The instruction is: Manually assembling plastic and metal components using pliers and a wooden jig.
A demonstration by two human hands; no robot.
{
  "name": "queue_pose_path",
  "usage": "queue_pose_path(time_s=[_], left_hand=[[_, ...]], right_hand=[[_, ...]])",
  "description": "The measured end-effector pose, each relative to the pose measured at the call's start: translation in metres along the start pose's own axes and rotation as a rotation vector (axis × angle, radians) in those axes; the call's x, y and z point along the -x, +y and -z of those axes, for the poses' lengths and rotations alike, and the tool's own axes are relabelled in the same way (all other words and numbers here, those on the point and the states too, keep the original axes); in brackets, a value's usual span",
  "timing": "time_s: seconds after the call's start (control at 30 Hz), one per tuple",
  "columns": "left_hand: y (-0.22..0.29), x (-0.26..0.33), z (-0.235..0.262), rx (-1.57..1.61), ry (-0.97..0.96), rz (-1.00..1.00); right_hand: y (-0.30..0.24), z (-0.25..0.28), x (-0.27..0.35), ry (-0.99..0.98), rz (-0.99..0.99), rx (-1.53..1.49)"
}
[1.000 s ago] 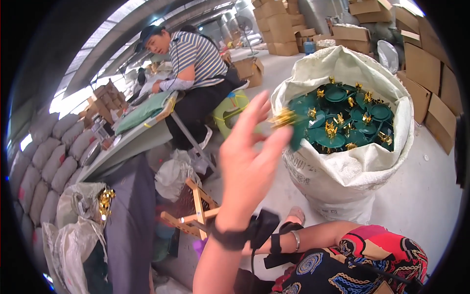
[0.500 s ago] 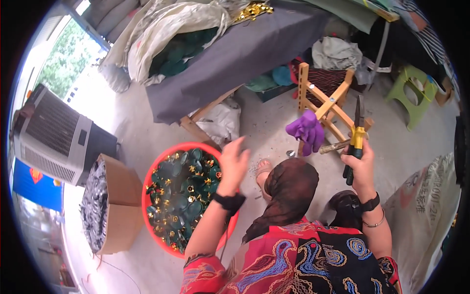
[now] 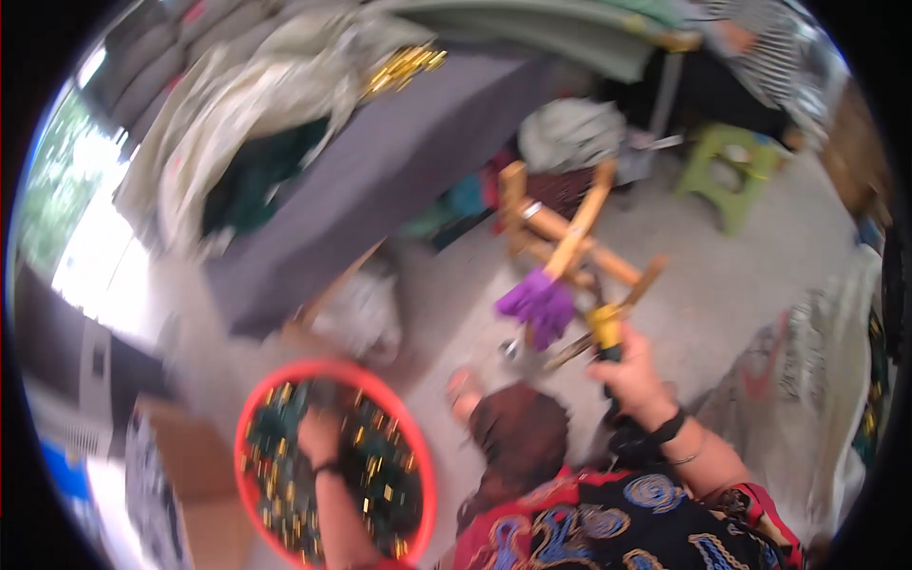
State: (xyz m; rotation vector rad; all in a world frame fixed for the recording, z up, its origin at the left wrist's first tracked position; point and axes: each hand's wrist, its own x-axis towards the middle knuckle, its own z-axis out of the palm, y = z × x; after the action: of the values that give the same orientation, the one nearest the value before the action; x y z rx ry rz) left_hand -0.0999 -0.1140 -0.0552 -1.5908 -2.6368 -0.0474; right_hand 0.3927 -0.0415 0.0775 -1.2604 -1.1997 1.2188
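My right hand [image 3: 632, 375] is wrapped round long-bladed snips [image 3: 605, 325] with yellow and black handles, held in front of my right knee. The blades are blurred against the wooden frame behind them. My left hand [image 3: 319, 435] reaches down into a red round tub [image 3: 429, 484] on the floor at my left. Dark green pieces with small gold-coloured parts [image 3: 380, 494] fill the tub. Motion smears the left fingers, so their grip does not show. A purple glove [image 3: 541, 306] hangs on a crossed wooden frame [image 3: 575, 242] ahead of me.
Left of the tub stands a cardboard box [image 3: 195, 456], with a grey appliance [image 3: 85, 370] beyond it. A dark-draped table [image 3: 408, 161] carries an open pale sack [image 3: 161, 180]. A green stool [image 3: 727, 171] is at the far right; a large woven sack [image 3: 788, 389] stands at my right.
My left hand has gone from above the tub's right rim down into it. The whole view has shifted and blurred; my right hand still holds the snips, now lower in the picture.
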Motion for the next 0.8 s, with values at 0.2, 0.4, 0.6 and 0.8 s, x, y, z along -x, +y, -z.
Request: queue_pose_path(time_s=[0.2, 0.4, 0.6, 0.8], left_hand=[[-0.007, -0.011, -0.043, -0.095, -0.025, 0.242], [-0.028, 0.005, -0.03, 0.131, 0.02, 0.211], [0.022, 0.012, 0.025, 0.816, 0.345, 0.41], [0.132, -0.036, 0.067, 1.087, 0.31, -0.092]], right_hand=[[-0.003, 0.008, 0.0, 0.022, 0.153, 0.268], [-0.005, 0.024, 0.01, 0.016, 0.138, 0.302], [-0.003, 0.032, 0.008, 0.07, 0.15, 0.282], [-0.019, 0.037, 0.001, 0.101, 0.103, 0.098]])
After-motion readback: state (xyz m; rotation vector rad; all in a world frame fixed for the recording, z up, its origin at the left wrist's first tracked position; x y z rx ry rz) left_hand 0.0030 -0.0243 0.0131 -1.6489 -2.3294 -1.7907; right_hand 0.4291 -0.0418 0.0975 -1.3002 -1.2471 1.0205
